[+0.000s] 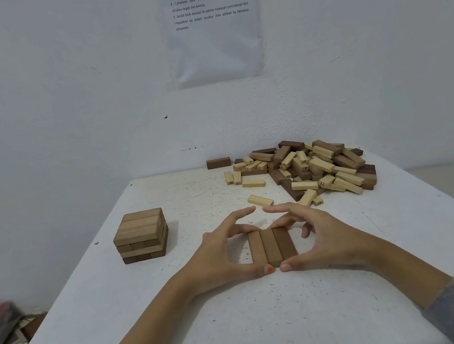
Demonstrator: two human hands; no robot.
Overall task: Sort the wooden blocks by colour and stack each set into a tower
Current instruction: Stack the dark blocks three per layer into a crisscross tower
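Though half-curled, hands (pixel 220 256) (pixel 327 240) around brown blocks (pixel 271 245)

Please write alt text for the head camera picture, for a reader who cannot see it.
The left hand and right hand grip a row of three brown blocks by its ends on a white table. A short brown tower stands to the left; a pile of light and dark blocks lies far right.

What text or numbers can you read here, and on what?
White paper sheet on the wall: "4 Laraskan blok yang tersasar supaya keseluruhan struktur tegak dan kemas"; its other lines are small or cut off.
Outlying pale wooden block, left of the mixed block pile: "50".
Pale wooden block on the pile: "38".
Other block numbers: too small to read.
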